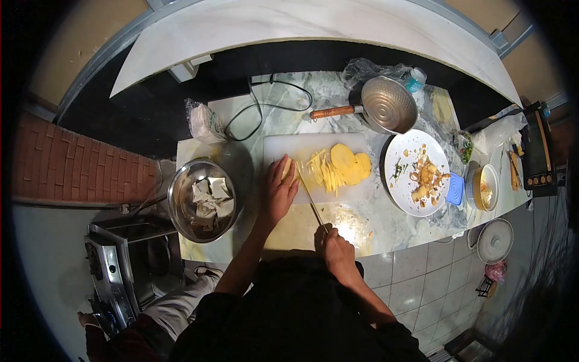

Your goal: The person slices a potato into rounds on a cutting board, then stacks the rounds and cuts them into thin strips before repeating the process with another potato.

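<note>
On the white cutting board [371,143], my left hand [278,196] presses down with its fingers closed over pale yellow potato slices [290,171], partly hidden beneath them. My right hand [339,253] grips a knife [313,207] by its handle. The blade slants up and left to the board, its tip close to my left fingertips. Just right of the blade lies a pile of thin potato strips [325,173]. Beyond the strips, round potato slices [344,158] overlap each other.
To the right stand a white plate [400,196] with ginger-like pieces, a blue plastic piece [455,189] and a bowl [490,175]. A wooden-handled pan [386,102] sits behind. Leftward are a steel bowl [178,211] and a black cable [259,123]. Another person's hand [88,318] is at the stove [108,265].
</note>
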A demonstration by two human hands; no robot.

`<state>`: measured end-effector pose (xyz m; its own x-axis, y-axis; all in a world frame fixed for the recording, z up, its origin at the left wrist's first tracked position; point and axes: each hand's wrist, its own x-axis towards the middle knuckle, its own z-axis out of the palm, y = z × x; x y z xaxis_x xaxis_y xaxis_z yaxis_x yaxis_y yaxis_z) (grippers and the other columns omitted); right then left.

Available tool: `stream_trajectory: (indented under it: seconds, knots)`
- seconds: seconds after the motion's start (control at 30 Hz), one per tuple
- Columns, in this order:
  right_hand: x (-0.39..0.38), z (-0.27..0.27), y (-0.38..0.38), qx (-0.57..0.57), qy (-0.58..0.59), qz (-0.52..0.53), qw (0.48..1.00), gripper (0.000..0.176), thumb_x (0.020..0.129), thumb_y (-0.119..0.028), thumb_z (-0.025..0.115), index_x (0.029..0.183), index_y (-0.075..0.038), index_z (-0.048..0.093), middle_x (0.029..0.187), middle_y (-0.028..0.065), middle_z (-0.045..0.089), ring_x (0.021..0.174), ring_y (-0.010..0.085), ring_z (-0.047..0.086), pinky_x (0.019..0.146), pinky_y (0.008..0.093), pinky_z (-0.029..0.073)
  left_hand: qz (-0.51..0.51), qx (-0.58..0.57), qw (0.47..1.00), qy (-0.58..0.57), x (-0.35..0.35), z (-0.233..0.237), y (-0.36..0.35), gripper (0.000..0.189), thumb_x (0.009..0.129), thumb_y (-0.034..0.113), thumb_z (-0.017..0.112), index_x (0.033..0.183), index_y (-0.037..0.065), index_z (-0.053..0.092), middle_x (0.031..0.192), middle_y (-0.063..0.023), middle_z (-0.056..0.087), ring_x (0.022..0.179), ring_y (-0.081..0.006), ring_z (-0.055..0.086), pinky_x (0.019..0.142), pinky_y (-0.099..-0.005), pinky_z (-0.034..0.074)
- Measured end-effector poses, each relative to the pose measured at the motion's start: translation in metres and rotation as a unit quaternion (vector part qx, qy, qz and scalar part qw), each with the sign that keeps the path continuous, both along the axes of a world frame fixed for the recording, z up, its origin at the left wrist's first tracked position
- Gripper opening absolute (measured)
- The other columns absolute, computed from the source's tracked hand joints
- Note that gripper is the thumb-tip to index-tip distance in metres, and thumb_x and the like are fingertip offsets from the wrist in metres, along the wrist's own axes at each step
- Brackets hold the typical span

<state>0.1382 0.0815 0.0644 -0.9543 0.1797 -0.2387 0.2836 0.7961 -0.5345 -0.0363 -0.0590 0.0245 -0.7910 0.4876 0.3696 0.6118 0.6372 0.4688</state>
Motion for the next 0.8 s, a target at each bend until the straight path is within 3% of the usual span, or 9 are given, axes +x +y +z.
stream_trajectory:
  seconds: [0.1, 0.17, 0.6, 0.67, 0.8]
  knots:
    - [-0.005, 0.01, 0.002, 0.0, -0.037, -0.012, 0.999, 0.021, 0.09, -0.016, 0.052, 0.089, 0.004, 0.049, 0.073, 0.0249, 0.062, 0.067, 0.0406, 0.064, 0.058, 0.0467, 0.052, 0.0, 0.004, 1.0, -0.006, 0.0, 0.002, 0.001, 0.047, 0.084, 0.013, 0.061, 0.128, 0.0, 0.05, 0.138, -0.0176, 0.04, 0.124, -0.0352, 0.041, 0.103, -0.0429, 0.034]
    - [-0.009, 0.01, 0.0, -0.022, 0.004, -0.03, 0.999, 0.023, 0.094, -0.017, 0.048, 0.087, 0.005, 0.048, 0.063, 0.0278, 0.059, 0.061, 0.0455, 0.06, 0.054, 0.0511, 0.048, -0.001, 0.012, 1.0, -0.01, 0.0, 0.003, 0.0, 0.047, 0.085, 0.013, 0.061, 0.128, -0.001, 0.049, 0.138, -0.0183, 0.041, 0.124, -0.0354, 0.041, 0.103, -0.0429, 0.034]
    - [-0.071, 0.004, -0.016, -0.05, 0.041, -0.04, 0.997, 0.028, 0.095, -0.02, 0.045, 0.088, 0.007, 0.05, 0.065, 0.0317, 0.058, 0.064, 0.0498, 0.058, 0.056, 0.0549, 0.047, 0.013, -0.011, 1.0, -0.016, 0.002, 0.013, 0.001, 0.049, 0.087, 0.015, 0.056, 0.13, -0.004, 0.046, 0.136, -0.0195, 0.042, 0.125, -0.0351, 0.04, 0.104, -0.0428, 0.033]
    - [-0.077, 0.014, -0.017, -0.051, -0.056, -0.011, 0.997, 0.028, 0.096, -0.02, 0.041, 0.098, 0.006, 0.049, 0.081, 0.0302, 0.061, 0.076, 0.0467, 0.061, 0.067, 0.0522, 0.049, 0.012, -0.01, 1.0, -0.017, 0.003, 0.013, 0.001, 0.049, 0.087, 0.015, 0.055, 0.131, -0.004, 0.045, 0.136, -0.0194, 0.042, 0.125, -0.0352, 0.04, 0.104, -0.0431, 0.033]
    - [-0.076, 0.011, -0.021, -0.061, -0.053, -0.014, 0.997, 0.026, 0.095, -0.02, 0.042, 0.101, 0.005, 0.048, 0.084, 0.03, 0.061, 0.078, 0.046, 0.061, 0.068, 0.0519, 0.049, 0.012, -0.008, 1.0, -0.016, 0.003, 0.011, 0.002, 0.049, 0.087, 0.015, 0.054, 0.132, -0.004, 0.045, 0.137, -0.0196, 0.041, 0.125, -0.0363, 0.039, 0.104, -0.0444, 0.032]
